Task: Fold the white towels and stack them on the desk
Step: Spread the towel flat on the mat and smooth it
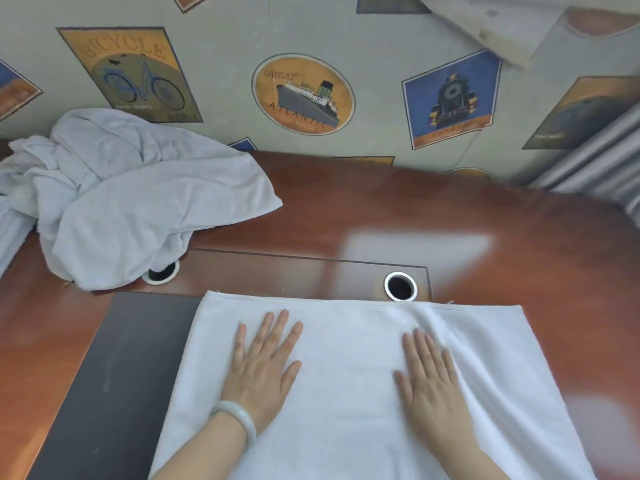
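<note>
Nearby, crumpled towels (pixel 131 199) back-left, left hand (pixel 263 372) and right hand (pixel 429 386) flat on spread towel (pixel 346 341)

All legible text stands on printed panels of the wallpaper (pixel 228 39).

Bicycle panel (pixel 130 76), at 10 o'clock in the view:
- "BICYCLE" in large arched letters across the top.
- "BICYCLE" again in small letters at the panel's 5 o'clock corner.
- A small line beneath the drawn wheels appears to read "Finest Quality"; it is blurred.

Oval ship emblem (pixel 303 95), at 12 o'clock:
- "GREAT" at the oval's 10 o'clock.
- "ATLANTIC" slanting beneath the hull.
- "CROSSINGS" along the rim at 6 o'clock.

Locomotive panel (pixel 450 98), at 1 o'clock: lettering on the orange band at its foot, too blurred to read.
</note>
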The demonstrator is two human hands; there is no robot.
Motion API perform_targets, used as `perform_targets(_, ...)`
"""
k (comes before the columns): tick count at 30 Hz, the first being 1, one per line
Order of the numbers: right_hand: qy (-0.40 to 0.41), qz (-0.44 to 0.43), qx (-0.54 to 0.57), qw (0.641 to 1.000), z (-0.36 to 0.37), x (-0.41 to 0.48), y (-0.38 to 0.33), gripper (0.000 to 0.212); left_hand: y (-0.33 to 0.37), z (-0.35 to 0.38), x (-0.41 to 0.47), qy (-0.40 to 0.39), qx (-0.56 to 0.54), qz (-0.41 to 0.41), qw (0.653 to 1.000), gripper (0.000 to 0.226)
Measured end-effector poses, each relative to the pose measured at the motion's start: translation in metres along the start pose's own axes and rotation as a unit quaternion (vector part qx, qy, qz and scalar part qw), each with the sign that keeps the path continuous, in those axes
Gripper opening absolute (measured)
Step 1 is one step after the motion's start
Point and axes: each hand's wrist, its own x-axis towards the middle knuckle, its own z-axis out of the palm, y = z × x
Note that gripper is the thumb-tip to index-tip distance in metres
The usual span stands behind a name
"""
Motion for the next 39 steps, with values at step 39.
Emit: perform_targets(39,-0.069,0.278,0.358,0.889,-0.114,0.043,0.18,0.025,0.18,0.012,0.051,0.014,-0.024,0.08,0.996,0.062)
